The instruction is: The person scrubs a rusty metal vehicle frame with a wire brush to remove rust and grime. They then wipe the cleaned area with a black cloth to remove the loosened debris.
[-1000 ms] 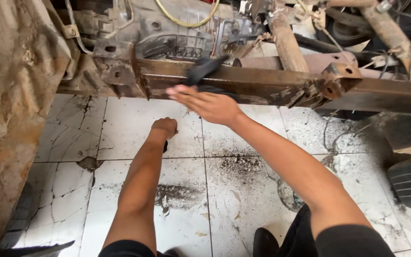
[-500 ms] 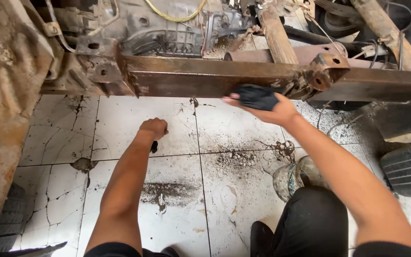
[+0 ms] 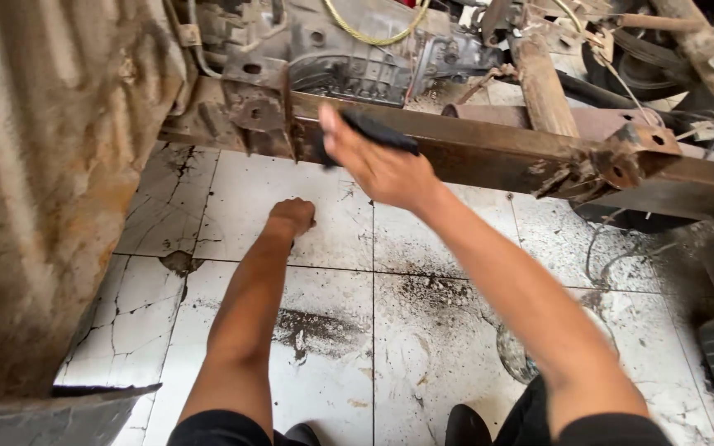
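The right hand (image 3: 378,165) grips a black cloth (image 3: 382,132) pressed against the rusty frame beam (image 3: 489,153) at the far side, while the left hand (image 3: 292,216), closed in a fist, rests on the dirty tiled floor (image 3: 233,198) nearer.

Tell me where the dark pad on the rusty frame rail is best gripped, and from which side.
Probably across its back, from above and the near side. The dark pad lies flat along the rusty frame rail, so only its outer face and ends are free. The right hand presses it that way, fingers spread over it. The left hand rests fisted on the tiled floor.
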